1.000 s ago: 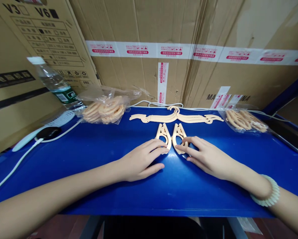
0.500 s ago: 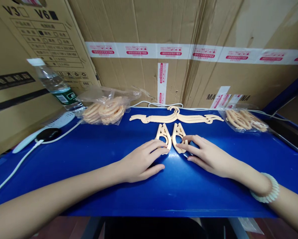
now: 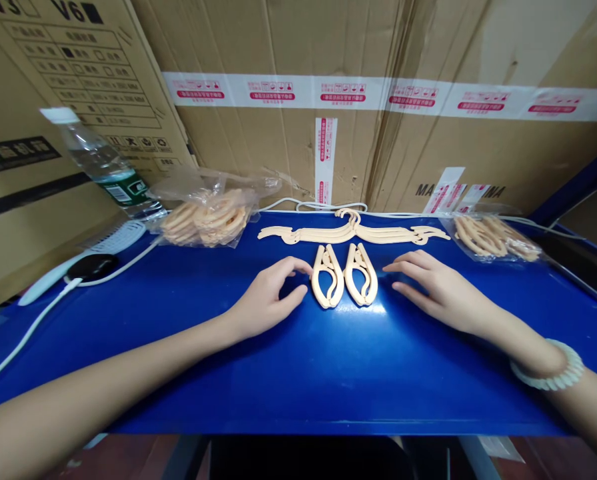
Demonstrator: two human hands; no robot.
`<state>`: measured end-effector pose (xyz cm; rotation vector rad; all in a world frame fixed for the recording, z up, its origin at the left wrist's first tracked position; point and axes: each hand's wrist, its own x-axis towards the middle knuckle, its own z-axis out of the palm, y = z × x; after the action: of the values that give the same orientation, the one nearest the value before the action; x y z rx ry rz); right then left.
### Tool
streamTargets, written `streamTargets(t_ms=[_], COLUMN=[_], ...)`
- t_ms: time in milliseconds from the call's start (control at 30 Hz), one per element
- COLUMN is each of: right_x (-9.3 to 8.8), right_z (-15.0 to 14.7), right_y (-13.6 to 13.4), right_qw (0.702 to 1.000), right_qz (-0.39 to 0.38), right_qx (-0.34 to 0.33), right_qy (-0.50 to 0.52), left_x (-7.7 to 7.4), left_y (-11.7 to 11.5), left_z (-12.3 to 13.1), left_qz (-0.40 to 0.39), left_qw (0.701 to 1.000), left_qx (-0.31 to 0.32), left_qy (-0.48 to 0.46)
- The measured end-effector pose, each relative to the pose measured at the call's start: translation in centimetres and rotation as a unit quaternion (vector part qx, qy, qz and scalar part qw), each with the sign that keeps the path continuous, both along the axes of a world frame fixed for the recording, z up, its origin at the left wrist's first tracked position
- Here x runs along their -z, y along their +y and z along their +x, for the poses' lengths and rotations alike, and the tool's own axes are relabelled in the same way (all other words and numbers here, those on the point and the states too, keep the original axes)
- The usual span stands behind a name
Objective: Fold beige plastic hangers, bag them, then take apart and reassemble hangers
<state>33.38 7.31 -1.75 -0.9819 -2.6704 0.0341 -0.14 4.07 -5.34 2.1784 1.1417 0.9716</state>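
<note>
Two beige folded plastic hanger pieces lie side by side on the blue table (image 3: 278, 373): the left piece (image 3: 327, 285) and the right piece (image 3: 361, 283). My left hand (image 3: 268, 300) rests just left of them, fingers curved and apart, holding nothing. My right hand (image 3: 436, 290) lies flat to their right, fingers spread, empty. Neither hand touches the pieces. Behind them lie unfolded beige hangers (image 3: 353, 233) stacked in a row.
A clear bag of beige parts (image 3: 206, 217) sits at back left, another bag (image 3: 493, 237) at back right. A water bottle (image 3: 101, 167), a white handheld fan (image 3: 78, 263) and a white cable (image 3: 23, 337) are at left. Cardboard boxes (image 3: 378, 100) stand behind.
Both hands have drawn away sideways from the two folded pieces, which they were touching before. The pieces now lie free between them. The view has tilted slightly.
</note>
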Motion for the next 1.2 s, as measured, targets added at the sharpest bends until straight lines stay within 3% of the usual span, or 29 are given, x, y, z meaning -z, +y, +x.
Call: streamTargets(t_ms=[133, 400, 1200], right_x=[0.26, 0.00, -0.11], right_z=[0.79, 0.71, 1.03], right_y=[0.76, 0.66, 0.78], right_qw=[1.000, 0.999, 0.998], right_qz=[-0.028, -0.042, -0.059], right_qx=[-0.006, -0.009, -0.008], right_qy=[-0.006, -0.003, 0.013], left_x=[0.66, 0.69, 0.46], left_y=[0.86, 1.06, 0.96], left_z=[-0.29, -0.26, -0.15], left_qz=[-0.096, -0.132, -0.124], left_qw=[0.992, 0.984, 0.986], left_qx=[-0.042, -0.042, -0.019], left_qy=[-0.073, -0.112, -0.113])
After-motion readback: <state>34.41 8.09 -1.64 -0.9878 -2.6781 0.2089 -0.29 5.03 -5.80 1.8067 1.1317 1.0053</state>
